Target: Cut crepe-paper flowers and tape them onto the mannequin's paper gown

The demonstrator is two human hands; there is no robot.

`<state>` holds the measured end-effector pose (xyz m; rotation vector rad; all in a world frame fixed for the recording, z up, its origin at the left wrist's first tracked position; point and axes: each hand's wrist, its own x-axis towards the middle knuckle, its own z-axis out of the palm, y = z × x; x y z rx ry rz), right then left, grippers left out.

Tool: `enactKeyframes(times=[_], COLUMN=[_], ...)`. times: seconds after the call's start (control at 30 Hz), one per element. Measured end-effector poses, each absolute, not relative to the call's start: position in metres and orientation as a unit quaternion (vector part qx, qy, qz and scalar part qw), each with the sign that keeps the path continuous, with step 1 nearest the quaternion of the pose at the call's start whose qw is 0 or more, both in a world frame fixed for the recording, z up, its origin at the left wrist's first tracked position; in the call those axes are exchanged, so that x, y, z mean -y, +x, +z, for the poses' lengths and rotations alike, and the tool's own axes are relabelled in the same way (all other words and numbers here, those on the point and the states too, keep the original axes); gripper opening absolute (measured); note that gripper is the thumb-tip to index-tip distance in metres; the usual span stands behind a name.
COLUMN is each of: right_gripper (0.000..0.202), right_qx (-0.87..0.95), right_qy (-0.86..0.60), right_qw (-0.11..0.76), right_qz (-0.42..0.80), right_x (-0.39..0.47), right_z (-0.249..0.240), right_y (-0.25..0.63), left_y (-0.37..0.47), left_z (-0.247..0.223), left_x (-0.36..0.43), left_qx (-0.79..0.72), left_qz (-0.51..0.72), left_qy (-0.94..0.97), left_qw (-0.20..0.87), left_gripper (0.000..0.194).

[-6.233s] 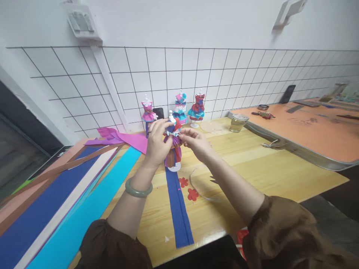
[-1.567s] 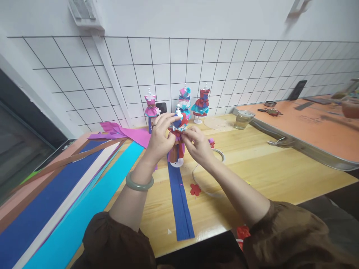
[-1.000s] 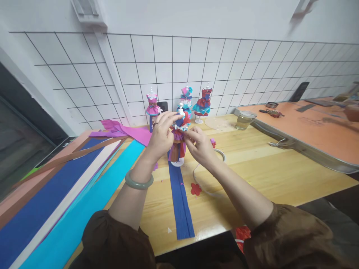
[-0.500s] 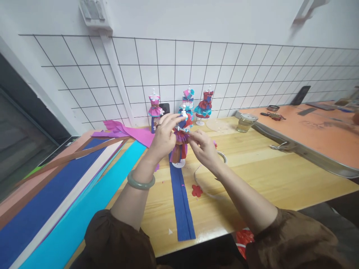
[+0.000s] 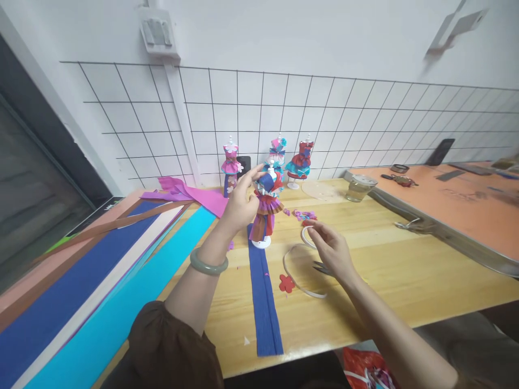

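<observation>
A miniature dress-form mannequin stands on a round white base, wearing a blue bodice and a ruffled purple, brown and red crepe paper skirt. My left hand grips its left side, thumb at the bodice and index finger stretched behind the neck. Over the table to the right, my right hand reaches forward, thumb and index fingertips slightly apart at a small red piece. Partly covered by that hand are a white tape roll and scissors. A red paper flower lies nearer me.
Three more dressed mannequins, one pink, one multicoloured and one red-blue, stand by the wall. Crepe strips cover the left side; a blue strip lies in the middle. A lidded cup stands right, beside an orange-topped table.
My right hand has left the mannequin's skirt and moved right and towards me, down to the tape roll and paper pieces. My left hand stays at the mannequin. The view has shifted slightly.
</observation>
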<state>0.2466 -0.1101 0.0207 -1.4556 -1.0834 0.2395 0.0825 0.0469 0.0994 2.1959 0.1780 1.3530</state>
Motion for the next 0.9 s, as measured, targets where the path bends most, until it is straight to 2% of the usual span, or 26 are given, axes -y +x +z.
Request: enactKeyframes(times=[0.17,0.33,0.5,0.63,0.7,0.9], right_gripper=[0.029,0.029,0.028,0.03,0.031,0.036], right_qx=[0.472,0.481,0.548,0.61,0.63,0.671], right_qy=[-0.638,-0.624,-0.589,-0.569,-0.591,-0.621], right_qw=[0.599,0.609,0.593,0.551,0.504,0.404], right_qz=[0.112,0.096,0.026,-0.026,-0.025,-0.043], right_x=[0.116,0.109,0.082,0.051,0.037,0.019], right_z=[0.02,0.041,0.098,0.147,0.164,0.18], right_y=[0.246,0.239,0.23,0.221,0.217,0.212], left_y=[0.085,0.083,0.081,0.082,0.082,0.08], left_z=[0.096,0.098,0.103,0.104,0.104,0.102], left_x=[-0.051,-0.052,-0.05,-0.049,-0.049,-0.052], left_qx=[-0.067,-0.086,-0.078,-0.079,-0.079,-0.076], left_qz=[0.514,0.545,0.546,0.541,0.543,0.539], left_qy=[0.791,0.797,0.812,0.818,0.816,0.814], left_qw=[0.326,0.246,0.191,0.181,0.182,0.202], left_gripper=[0.069,0.057,0.054,0.053,0.053,0.052])
